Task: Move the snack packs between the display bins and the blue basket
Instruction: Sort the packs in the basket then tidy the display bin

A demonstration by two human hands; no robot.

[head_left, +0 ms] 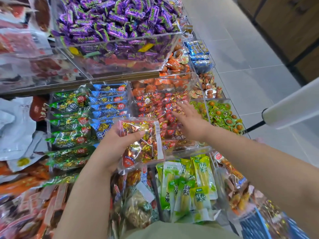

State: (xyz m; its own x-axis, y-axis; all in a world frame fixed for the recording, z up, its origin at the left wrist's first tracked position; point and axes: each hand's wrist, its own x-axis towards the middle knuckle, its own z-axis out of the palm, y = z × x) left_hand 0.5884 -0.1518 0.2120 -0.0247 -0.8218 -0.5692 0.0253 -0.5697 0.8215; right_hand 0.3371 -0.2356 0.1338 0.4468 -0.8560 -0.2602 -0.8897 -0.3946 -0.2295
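1. This is a shop selling loose snacks: clear acrylic display bins (172,34) stand in tiers, each heaped with one kind of wrapped goods.
2. Purple sweets (112,18) fill the top bin; green packs (69,121), blue packs (108,100), red packs (155,104) and pale green packs (186,183) lie sorted in compartments below.
3. A red snack pack (141,144) carries a barcode label (157,129).
4. A grey tiled floor (241,49) runs beside the display, and a blue basket (255,225) shows at lower right.

snack pack (141,144), centre: clear glossy plastic film, crinkled; gold foil pieces inside; white paper label.
display bins (120,38), upper middle: clear, smooth, glossy plastic walls.
blue basket (255,223), lower right: blue plastic.
floor (241,49), upper right: pale smooth tiles.
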